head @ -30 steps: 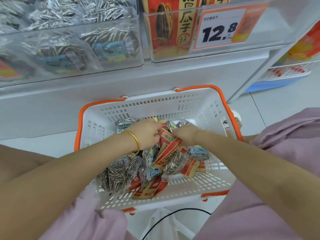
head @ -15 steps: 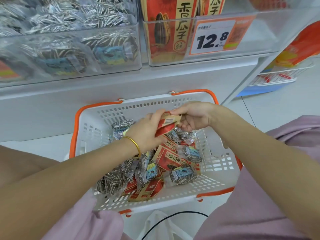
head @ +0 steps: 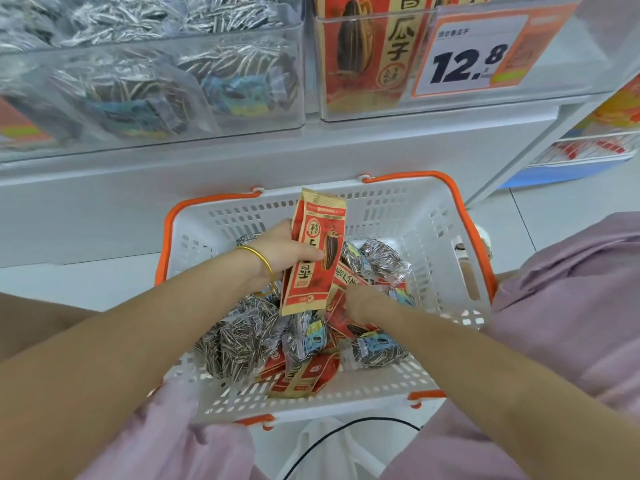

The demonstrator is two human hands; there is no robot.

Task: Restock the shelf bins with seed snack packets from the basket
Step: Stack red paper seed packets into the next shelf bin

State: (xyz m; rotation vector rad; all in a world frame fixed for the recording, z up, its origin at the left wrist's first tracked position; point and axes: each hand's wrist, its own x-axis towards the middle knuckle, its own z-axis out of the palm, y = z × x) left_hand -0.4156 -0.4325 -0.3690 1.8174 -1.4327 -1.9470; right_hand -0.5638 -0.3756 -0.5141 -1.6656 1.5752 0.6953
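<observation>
A white basket (head: pixel 433 237) with orange handles sits in front of my knees, holding several red seed packets (head: pixel 304 375) and silver striped seed packets (head: pixel 239 337). My left hand (head: pixel 280 251), with a gold bangle, grips a red seed packet (head: pixel 313 258) upright above the basket. My right hand (head: pixel 360 301) is down among the packets in the basket, its fingers hidden behind the held packet. Above, a clear left bin (head: pixel 242 129) holds silver striped packets and a clear right bin (head: pixel 433 109) holds red packets.
A price tag reading 12.8 (head: pixel 467 60) hangs on the right bin. The white shelf base (head: pixel 138 202) runs behind the basket. A black cable (head: pixel 346 431) and a white bag (head: pixel 322 445) lie below the basket. Another shelf (head: pixel 588 150) stands at the right.
Both hands lifted a red packet out of the pile. My left hand now holds it upright alone, and my right hand has gone back down into the basket.
</observation>
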